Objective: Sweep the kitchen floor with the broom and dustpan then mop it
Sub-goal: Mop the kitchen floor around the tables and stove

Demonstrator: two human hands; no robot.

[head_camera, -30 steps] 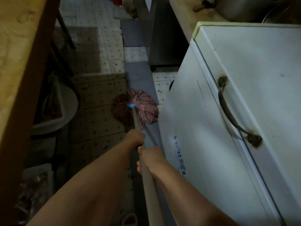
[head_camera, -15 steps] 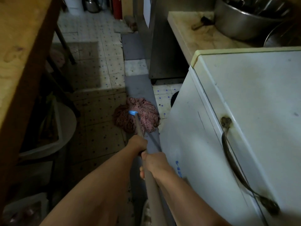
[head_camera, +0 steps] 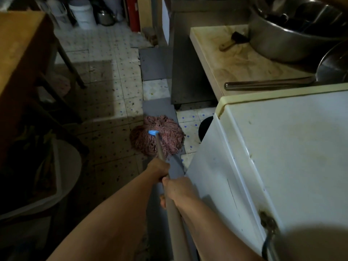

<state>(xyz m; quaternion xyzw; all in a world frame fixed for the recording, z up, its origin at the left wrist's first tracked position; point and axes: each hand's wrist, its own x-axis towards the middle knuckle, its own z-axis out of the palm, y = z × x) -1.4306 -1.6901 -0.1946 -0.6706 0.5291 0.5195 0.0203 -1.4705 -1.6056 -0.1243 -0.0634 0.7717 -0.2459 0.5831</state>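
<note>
Two hands, left hand [head_camera: 157,170] ahead of right hand [head_camera: 178,191], grip the beige mop handle [head_camera: 174,219], its pink string mop head [head_camera: 157,137] resting on the tiled floor [head_camera: 105,102] at twelve o'clock.

The tiled kitchen floor [head_camera: 105,102] is speckled with dark spots, with grey mats [head_camera: 156,65] laid along it. A pink string mop head [head_camera: 165,138] rests spread across tile and mat. A white bucket [head_camera: 82,13] stands at the far end.
</note>
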